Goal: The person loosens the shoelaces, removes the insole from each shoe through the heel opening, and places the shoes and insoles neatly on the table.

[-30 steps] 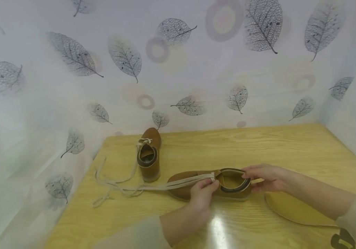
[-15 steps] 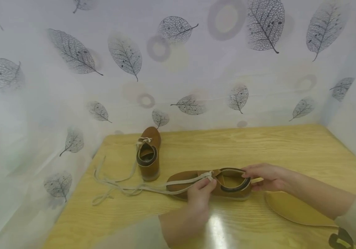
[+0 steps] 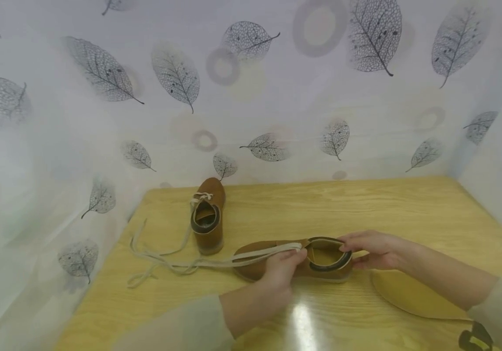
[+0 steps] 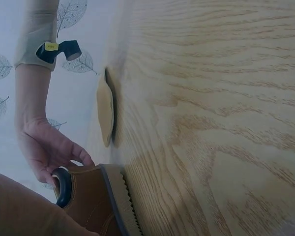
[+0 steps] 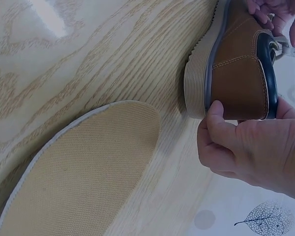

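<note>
A brown leather shoe (image 3: 334, 276) lies lengthwise on the table, its toe to the left and its padded collar to the right. Where its lacing ends at the opening, my left hand (image 3: 277, 274) pinches the pale shoelaces (image 3: 229, 263); their long loose ends trail left over the tabletop. At the heel, my right hand (image 3: 378, 248) grips the shoe, with some fingers over the collar's back rim. In the right wrist view the thumb of the right hand (image 5: 255, 142) presses the heel (image 5: 238, 93) near the sole. My left fingertips are partly hidden.
Behind, a second brown shoe (image 3: 209, 239) stands with its laces tied, its toe pointing away. A tan insole (image 3: 417, 297) lies under my right forearm. Leaf-patterned sheeting (image 3: 277, 97) borders the wooden table (image 3: 343, 204) at the back and sides.
The shoelaces spread apart over the toe, then came close together again. My left fingers shifted slightly at the lacing. The right hand keeps its grip on the heel.
</note>
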`<action>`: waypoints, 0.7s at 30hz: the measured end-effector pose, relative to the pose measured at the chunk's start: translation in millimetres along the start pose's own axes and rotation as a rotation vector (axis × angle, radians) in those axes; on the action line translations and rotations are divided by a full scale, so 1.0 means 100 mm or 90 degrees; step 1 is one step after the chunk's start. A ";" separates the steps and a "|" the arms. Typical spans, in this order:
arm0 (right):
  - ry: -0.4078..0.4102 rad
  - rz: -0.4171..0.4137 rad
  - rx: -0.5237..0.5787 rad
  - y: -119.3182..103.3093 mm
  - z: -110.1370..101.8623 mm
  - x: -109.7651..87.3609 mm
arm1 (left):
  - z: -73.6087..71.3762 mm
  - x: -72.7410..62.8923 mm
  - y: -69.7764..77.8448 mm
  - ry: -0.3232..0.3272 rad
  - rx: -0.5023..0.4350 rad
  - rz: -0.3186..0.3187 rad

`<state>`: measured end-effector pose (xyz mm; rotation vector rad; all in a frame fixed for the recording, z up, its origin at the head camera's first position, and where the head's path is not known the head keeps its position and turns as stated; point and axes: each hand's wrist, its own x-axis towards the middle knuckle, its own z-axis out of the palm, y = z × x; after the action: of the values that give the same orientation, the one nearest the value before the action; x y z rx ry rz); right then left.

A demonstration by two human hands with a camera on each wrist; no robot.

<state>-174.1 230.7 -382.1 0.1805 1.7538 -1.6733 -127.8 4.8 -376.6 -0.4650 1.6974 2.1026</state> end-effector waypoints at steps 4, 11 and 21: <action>0.009 0.004 0.007 0.00 -0.01 0.01 | -0.03 -0.02 0.05 -0.013 -0.040 -0.041; 0.006 0.001 0.013 0.01 0.00 0.02 | -0.06 -0.04 0.06 0.011 -0.196 -0.058; -0.016 -0.005 -0.022 0.00 -0.03 0.01 | -0.16 -0.04 -0.02 -0.014 -0.275 -0.063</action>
<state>-175.9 233.6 -382.4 0.1360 1.7648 -1.6437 -123.4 -11.2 -380.1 -0.6321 1.1742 2.3886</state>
